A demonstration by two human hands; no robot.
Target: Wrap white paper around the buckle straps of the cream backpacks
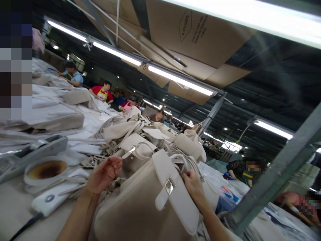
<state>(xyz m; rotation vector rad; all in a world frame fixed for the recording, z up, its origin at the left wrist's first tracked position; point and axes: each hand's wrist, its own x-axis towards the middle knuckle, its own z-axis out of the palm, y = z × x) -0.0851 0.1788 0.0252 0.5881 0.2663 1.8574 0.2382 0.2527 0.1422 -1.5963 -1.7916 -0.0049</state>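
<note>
A cream handbag point(130, 207) fills the lower middle of the view, its flap and metal buckle point(169, 186) facing up. My left hand point(106, 174) is raised at the bag's left side, palm turned inward with fingers curled; nothing can be made out in it. At the right of the flap, my right hand point(193, 184) has its fingers closed near the base of the bag's handle point(182, 159). What those fingers hold is hidden. Behind the bag lies a heap of similar cream bags point(147, 130).
On the left are a round dish with brown residue point(47, 169), a white device with a cord point(50, 199) and stacked cream pieces point(50, 117). A slanted metal post point(271, 177) stands at the right. Several people work farther off around the tables.
</note>
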